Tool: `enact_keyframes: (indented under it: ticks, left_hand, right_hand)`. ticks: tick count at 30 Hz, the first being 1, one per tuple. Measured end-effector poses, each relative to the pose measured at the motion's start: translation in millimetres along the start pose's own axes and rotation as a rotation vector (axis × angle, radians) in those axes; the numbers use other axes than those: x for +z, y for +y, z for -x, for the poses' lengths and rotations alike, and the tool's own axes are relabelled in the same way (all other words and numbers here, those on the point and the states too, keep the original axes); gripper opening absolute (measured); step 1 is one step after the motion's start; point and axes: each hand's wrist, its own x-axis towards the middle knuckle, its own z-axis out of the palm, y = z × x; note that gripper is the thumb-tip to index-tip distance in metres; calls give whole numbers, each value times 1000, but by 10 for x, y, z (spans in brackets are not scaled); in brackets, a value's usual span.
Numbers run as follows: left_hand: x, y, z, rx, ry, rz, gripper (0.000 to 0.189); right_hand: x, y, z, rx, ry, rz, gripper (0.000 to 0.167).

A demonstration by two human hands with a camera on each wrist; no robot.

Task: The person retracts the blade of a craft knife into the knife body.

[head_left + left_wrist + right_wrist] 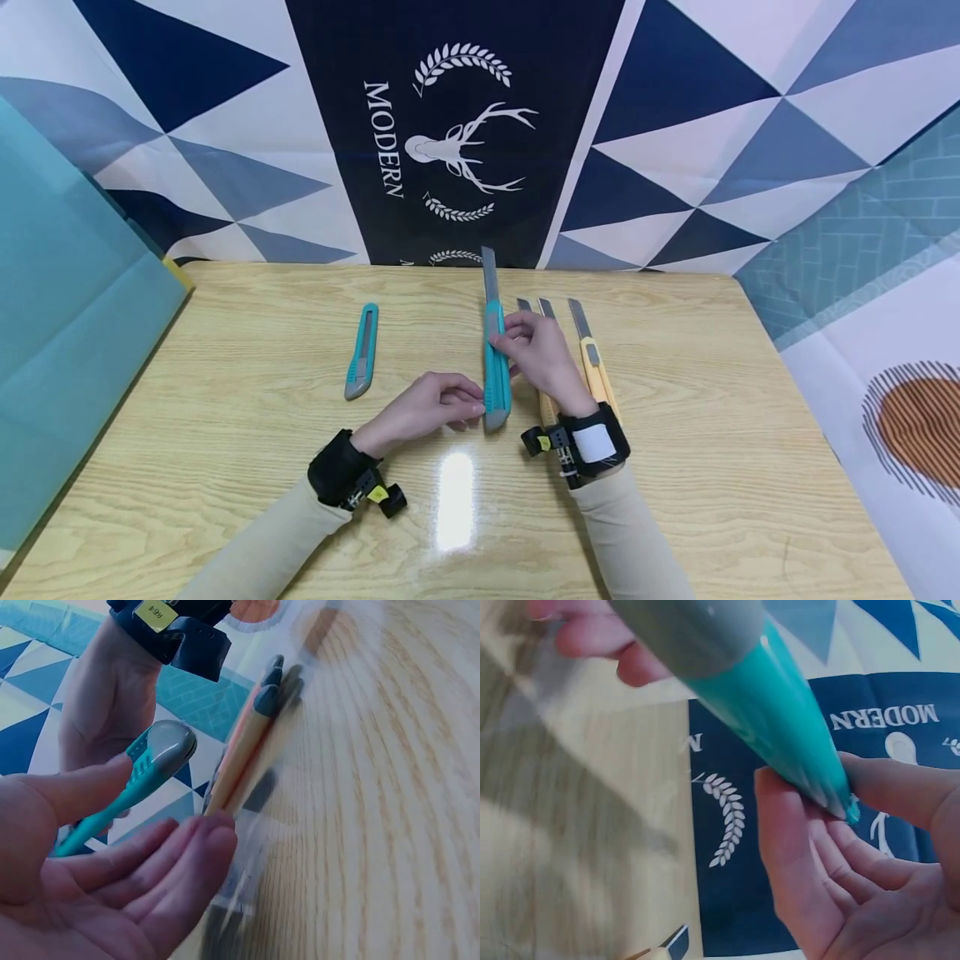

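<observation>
at the left, a small teal cutter (362,350) is lying flat on the surface (735,500), and you are working well clear of it. your left hand (431,404) is hovering loosely spread beside the near end of the larger teal cutter (497,375) (whether a fingertip is touching it, i cannot tell); you should be supporting only that end, with no finger going near the bare blade (491,277). your right hand (543,350) is pinching the handle just behind the blade and holding the cutter up off the surface; you should be gripping firmly, and pointing the edge away from yourself. at the right, the yellow cutters (596,375) are lying under and beside your right wrist with blades showing, so you should be moving that arm carefully.

the larger teal cutter is showing ridges along its left side, a glossy teal body, a rounded grey cap towards you and a long grey blade.
</observation>
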Motion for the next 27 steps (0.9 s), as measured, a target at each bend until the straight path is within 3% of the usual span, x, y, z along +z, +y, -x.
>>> enact_keyframes:
  ticks: [5,14,27]
  left_hand:
    - [5,-6,-6,7,-42,63,29]
    - [8,-42,-24,30,-50,170,26]
    - [36,-52,-28,46,51,211,25]
  right_hand:
    - [-31,-60,20,-48,31,-70,30]
    - [-71,-81,34,-65,44,-134,32]
    - [-82,-108,45,-86,39,-139,33]
